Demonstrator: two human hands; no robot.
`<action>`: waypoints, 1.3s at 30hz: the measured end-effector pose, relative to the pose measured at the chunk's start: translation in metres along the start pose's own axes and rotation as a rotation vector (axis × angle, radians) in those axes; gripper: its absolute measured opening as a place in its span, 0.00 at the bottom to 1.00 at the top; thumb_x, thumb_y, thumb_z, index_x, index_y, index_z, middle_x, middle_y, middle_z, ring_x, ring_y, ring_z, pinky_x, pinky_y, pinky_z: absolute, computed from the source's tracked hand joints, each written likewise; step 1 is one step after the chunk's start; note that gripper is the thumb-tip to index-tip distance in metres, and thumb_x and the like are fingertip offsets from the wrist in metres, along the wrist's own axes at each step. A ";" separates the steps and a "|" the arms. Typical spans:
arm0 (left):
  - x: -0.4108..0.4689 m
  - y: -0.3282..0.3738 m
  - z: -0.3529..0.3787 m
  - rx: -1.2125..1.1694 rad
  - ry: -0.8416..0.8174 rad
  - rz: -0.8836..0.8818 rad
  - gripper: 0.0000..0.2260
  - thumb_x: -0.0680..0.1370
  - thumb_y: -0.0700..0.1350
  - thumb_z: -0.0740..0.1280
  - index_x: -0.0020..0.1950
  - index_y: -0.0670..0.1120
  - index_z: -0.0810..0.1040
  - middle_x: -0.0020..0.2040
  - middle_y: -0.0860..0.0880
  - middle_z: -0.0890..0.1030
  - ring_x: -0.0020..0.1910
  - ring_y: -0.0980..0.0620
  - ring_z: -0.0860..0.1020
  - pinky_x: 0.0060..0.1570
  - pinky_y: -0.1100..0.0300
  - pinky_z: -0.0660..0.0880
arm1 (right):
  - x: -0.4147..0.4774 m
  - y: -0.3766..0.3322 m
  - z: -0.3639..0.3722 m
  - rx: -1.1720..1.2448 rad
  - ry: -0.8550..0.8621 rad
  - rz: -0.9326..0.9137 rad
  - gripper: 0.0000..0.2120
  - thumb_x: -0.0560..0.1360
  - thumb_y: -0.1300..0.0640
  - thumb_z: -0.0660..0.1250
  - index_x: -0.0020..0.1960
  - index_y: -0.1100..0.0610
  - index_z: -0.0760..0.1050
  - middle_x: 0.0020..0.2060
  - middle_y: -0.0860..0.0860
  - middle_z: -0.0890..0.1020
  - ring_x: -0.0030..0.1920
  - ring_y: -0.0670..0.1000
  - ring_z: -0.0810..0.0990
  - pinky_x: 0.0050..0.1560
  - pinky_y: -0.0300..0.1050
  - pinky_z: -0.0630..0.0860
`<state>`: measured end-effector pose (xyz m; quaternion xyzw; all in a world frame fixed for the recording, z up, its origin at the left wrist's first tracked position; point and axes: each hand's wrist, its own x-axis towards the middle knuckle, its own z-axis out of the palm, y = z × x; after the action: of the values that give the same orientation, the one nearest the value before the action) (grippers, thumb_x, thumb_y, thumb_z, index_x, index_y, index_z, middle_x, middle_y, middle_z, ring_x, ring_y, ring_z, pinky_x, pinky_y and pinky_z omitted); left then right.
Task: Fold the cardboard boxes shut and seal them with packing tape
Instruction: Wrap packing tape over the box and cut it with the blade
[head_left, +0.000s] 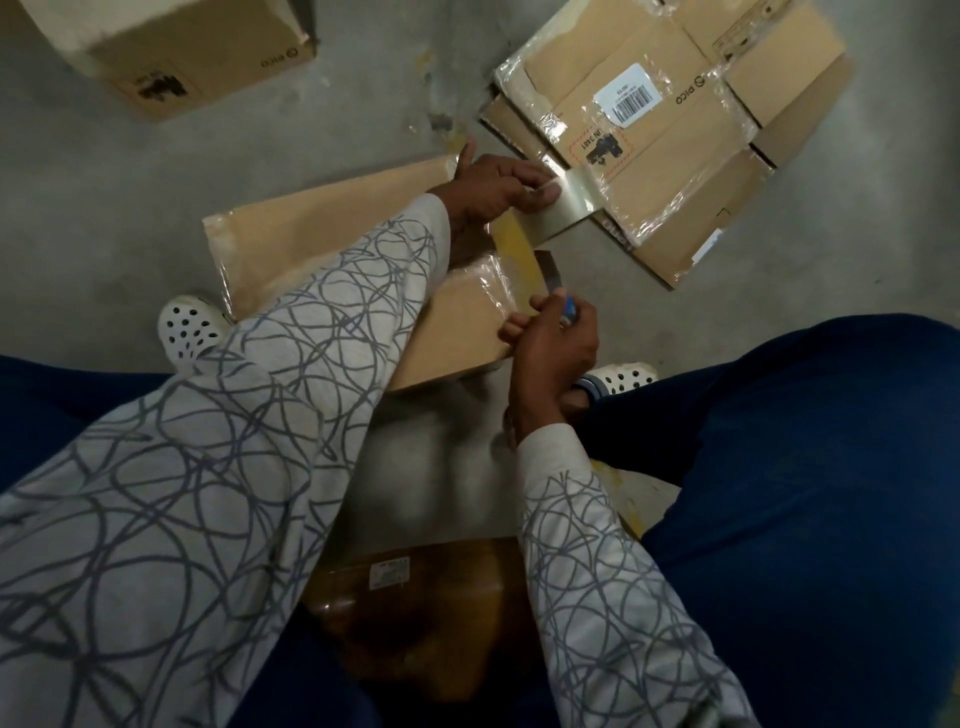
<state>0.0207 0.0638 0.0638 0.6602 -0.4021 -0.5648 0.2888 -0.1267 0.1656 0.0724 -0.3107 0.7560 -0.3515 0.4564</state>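
A brown cardboard box (332, 244) stands on the floor between my knees, its top flaps folded down and clear tape wrinkled over the seam. My left hand (488, 189) reaches over the box's far edge and pinches a stretched strip of clear packing tape (563, 208). My right hand (553, 348) rests at the near right corner of the top and grips a blue-handled cutter (569, 310), whose blade points up toward the tape. A grey-blue ring (588, 387) that may be the tape roll shows under my right wrist.
A pile of flattened, taped boxes (675, 135) with a barcode label lies on the concrete floor to the far right. Another assembled box (182, 57) stands at the far left. My white perforated shoes (189, 327) flank the box, and my blue-trousered knees fill both sides.
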 end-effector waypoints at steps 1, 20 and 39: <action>0.002 -0.003 -0.002 -0.161 0.052 0.006 0.08 0.76 0.42 0.73 0.55 0.47 0.86 0.50 0.64 0.83 0.58 0.64 0.78 0.76 0.51 0.57 | 0.000 0.000 -0.002 0.073 -0.008 0.046 0.09 0.83 0.55 0.64 0.58 0.58 0.78 0.42 0.54 0.86 0.34 0.52 0.84 0.38 0.55 0.85; -0.142 -0.026 -0.069 -0.683 0.522 -0.090 0.12 0.73 0.57 0.75 0.50 0.51 0.86 0.47 0.52 0.86 0.47 0.52 0.82 0.51 0.56 0.75 | -0.002 -0.012 0.009 -0.315 -0.607 -0.337 0.11 0.86 0.52 0.58 0.63 0.54 0.75 0.56 0.46 0.77 0.56 0.50 0.76 0.56 0.47 0.72; -0.253 -0.049 -0.010 -1.158 0.629 -0.040 0.09 0.80 0.47 0.70 0.57 0.46 0.81 0.51 0.47 0.85 0.49 0.50 0.82 0.49 0.57 0.78 | -0.127 -0.028 -0.007 -0.085 -0.886 0.085 0.20 0.81 0.41 0.65 0.54 0.58 0.81 0.50 0.54 0.86 0.54 0.56 0.85 0.61 0.56 0.81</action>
<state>0.0307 0.3055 0.1545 0.5390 0.0824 -0.4752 0.6905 -0.0793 0.2522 0.1578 -0.4183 0.5136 -0.1340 0.7371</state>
